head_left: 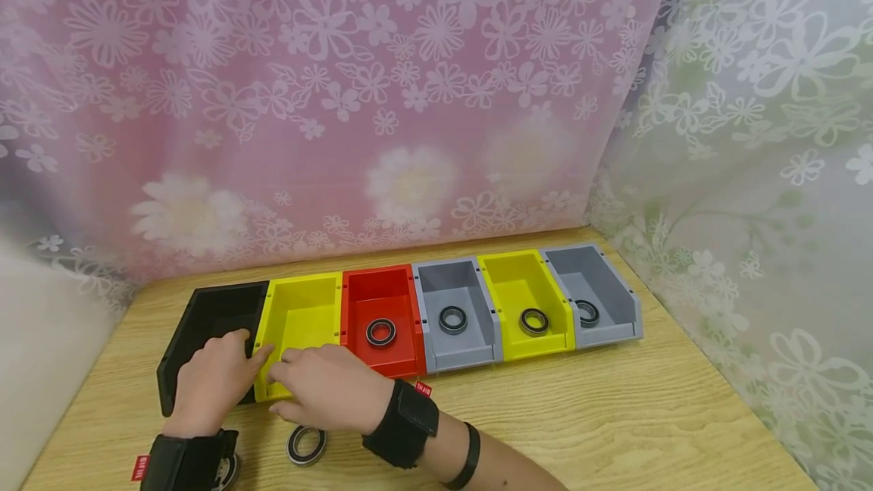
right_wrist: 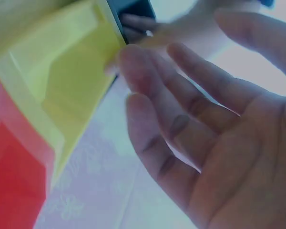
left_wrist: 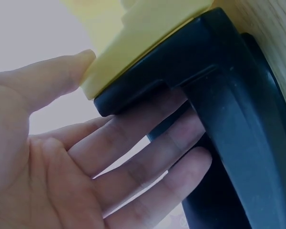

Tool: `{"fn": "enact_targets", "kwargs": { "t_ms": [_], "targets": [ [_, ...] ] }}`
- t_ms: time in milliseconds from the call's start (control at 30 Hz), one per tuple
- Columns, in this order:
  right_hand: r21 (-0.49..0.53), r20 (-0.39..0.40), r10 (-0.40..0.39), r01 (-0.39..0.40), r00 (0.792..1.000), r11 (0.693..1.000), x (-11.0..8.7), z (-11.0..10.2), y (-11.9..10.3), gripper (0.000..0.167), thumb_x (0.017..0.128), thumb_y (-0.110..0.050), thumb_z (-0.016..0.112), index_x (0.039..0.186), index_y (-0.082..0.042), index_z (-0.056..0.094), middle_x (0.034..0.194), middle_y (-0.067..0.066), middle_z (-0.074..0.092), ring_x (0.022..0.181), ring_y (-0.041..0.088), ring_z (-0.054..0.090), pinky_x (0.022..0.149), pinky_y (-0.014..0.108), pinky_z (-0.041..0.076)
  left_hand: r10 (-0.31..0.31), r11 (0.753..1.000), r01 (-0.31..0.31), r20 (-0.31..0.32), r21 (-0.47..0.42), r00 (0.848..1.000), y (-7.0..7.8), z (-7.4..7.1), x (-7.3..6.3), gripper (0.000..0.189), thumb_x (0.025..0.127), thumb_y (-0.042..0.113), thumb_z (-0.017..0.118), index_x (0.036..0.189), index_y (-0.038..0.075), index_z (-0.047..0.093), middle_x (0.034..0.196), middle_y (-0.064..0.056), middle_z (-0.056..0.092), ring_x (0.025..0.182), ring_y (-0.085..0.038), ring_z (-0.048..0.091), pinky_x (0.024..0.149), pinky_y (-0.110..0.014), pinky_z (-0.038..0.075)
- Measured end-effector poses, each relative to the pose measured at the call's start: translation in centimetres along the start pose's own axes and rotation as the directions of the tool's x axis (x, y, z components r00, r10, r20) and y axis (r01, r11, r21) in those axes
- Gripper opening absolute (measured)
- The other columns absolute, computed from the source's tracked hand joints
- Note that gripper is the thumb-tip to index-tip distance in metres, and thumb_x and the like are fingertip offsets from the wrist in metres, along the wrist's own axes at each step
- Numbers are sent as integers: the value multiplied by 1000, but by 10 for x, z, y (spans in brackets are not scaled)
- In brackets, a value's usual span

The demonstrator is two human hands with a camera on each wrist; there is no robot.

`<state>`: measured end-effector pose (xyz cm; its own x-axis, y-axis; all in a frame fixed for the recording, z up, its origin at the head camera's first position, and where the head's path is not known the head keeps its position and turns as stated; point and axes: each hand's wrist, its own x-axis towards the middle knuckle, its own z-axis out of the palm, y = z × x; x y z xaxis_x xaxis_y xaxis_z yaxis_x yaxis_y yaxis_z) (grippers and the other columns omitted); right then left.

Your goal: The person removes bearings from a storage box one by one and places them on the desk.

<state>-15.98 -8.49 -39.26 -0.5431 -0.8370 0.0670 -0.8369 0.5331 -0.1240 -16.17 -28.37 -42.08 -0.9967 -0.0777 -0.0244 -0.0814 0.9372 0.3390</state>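
Note:
My left hand reaches over the front of the black bin, at the left end of a row of bins. In the left wrist view its thumb presses the edge of the yellow bin and its fingers lie inside the black bin, so the adjoining walls sit between them. My right hand hovers before the yellow bin, fingers loosely bent, nothing held. Below it, a ball bearing lies on the table. Another bearing is partly hidden by the left wristband.
Rightward stand a red bin, a grey bin, another yellow bin and a grey end bin. Each contains one bearing. The wooden table meets a floral curtain behind and another at right.

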Motion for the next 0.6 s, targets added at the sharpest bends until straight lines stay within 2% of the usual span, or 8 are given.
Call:
{"fn": "enact_targets", "kwargs": {
  "t_ms": [167, 333, 600],
  "targets": [
    [29, -84, 95, -93, 992, 995, -6, -16, 16, 33, 99, -44, 68, 126, -24, 72, 108, -11, 69, 72, -2, 55, 59, 9, 39, -4, 1000, 4, 5, 11, 1000, 1, -1, 1, 58, 98, 30, 71, 127, -19, 56, 67, -9, 57, 53, -22, 53, 45, -34, 42],
    [92, -144, 202, -190, 969, 977, -13, -27, 39, 35, 99, -42, 69, 126, -20, 72, 116, -5, 71, 70, 2, 56, 59, 10, 42, -12, 1000, 12, 2, 25, 1000, 3, -1, 2, 60, 98, 29, 71, 129, -20, 55, 76, -16, 64, 55, -22, 56, 47, -37, 46],
    [204, -150, 307, -275, 940, 940, -25, -39, 71, 36, 101, -35, 68, 131, -15, 70, 122, 1, 70, 87, 11, 65, 64, 17, 49, -11, 999, 11, -8, 35, 1000, 4, -1, 1, 57, 98, 29, 70, 129, -18, 56, 85, -23, 66, 58, -25, 57, 48, -39, 47]
  ]
}}
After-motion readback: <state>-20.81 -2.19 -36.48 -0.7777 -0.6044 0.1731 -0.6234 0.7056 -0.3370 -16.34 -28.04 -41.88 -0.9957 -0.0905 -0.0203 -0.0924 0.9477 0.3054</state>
